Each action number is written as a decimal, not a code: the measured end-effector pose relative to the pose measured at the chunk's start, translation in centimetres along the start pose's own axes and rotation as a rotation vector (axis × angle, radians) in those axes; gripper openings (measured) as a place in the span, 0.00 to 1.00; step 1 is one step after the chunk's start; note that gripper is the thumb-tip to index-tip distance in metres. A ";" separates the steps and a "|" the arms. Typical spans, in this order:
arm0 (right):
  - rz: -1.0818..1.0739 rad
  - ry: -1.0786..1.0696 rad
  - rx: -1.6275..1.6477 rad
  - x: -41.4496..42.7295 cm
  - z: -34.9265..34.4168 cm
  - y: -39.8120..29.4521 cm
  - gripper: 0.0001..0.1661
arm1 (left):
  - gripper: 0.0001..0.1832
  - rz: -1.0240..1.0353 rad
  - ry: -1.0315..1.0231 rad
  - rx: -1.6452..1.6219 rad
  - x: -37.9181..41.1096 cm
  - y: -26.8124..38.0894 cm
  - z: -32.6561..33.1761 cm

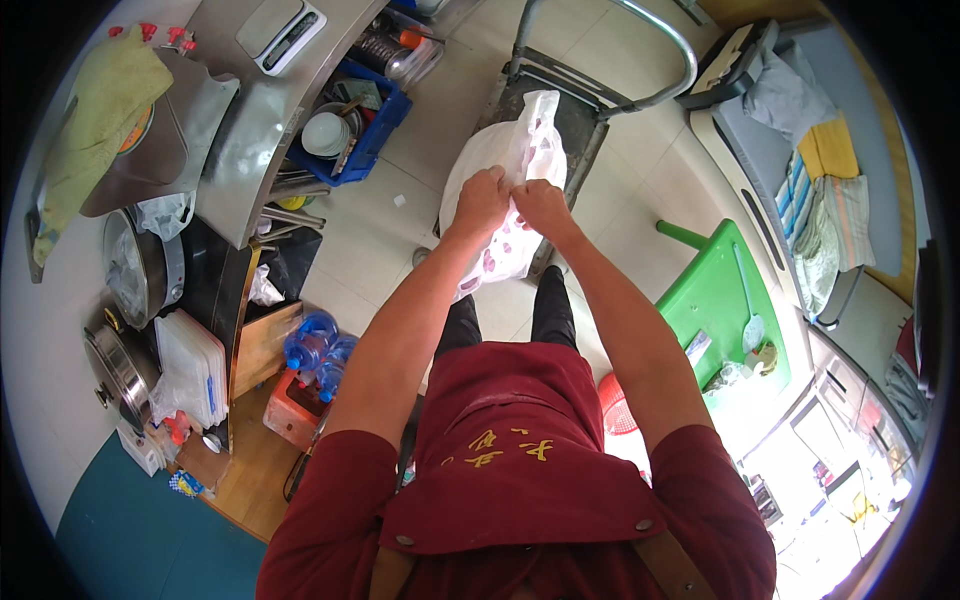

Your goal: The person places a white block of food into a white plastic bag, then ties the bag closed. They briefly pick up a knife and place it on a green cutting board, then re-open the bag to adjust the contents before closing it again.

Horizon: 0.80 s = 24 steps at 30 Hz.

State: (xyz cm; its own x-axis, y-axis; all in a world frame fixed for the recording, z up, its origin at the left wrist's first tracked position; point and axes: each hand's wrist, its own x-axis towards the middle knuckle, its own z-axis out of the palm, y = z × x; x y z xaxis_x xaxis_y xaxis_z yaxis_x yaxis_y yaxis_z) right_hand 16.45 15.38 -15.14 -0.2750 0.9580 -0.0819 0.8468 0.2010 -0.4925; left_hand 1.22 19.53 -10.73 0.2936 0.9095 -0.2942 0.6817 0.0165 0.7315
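Observation:
A white plastic bag (491, 262) with purplish-red marks hangs in front of me, held by its upper edge. My left hand (482, 199) grips that edge on one side. Close beside it, my right hand (541, 206) pinches the same edge with curled fingers. A gathered flap of the bag stands up beyond both hands. Past the bag, a round whitish thing (461, 161) lies over the dark platform of a hand trolley (581, 139); whether it belongs to the bag, I cannot tell.
A metal counter (247, 142) with a kitchen scale (281, 34) runs along the left. Under it stand a blue crate (375, 142) of bowls and blue plastic bottles (311, 337). At right are a green plastic table (697, 292) with a slotted spoon (752, 330) and a red basket (616, 405).

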 end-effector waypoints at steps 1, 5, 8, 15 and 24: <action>0.074 -0.012 0.116 -0.4 -0.3 0.2 0.08 | 0.09 0.071 0.048 0.022 0.0 0.1 -0.1; 0.530 -0.079 0.609 -2.5 -6.4 -1.9 0.11 | 0.07 0.228 0.213 0.086 0.1 -0.6 -2.2; 0.857 -0.020 0.799 -4.4 -9.1 -1.9 0.22 | 0.04 0.219 0.243 0.151 0.8 -1.3 -4.1; 0.834 -0.021 0.628 -9.0 -10.5 2.2 0.21 | 0.06 0.084 0.364 0.209 2.0 -3.4 -7.6; 0.261 -0.012 -0.261 -10.1 -8.8 1.7 0.07 | 0.15 -0.137 0.405 0.007 -1.1 -3.1 -7.1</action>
State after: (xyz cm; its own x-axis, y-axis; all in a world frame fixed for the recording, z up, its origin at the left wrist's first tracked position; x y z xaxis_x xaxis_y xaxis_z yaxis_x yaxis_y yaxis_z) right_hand 24.70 7.88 -7.50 -0.0381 0.9818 -0.1862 0.9764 -0.0030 -0.2158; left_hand -5.95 21.38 -8.29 -0.0861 0.9888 -0.1218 0.7008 0.1470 0.6980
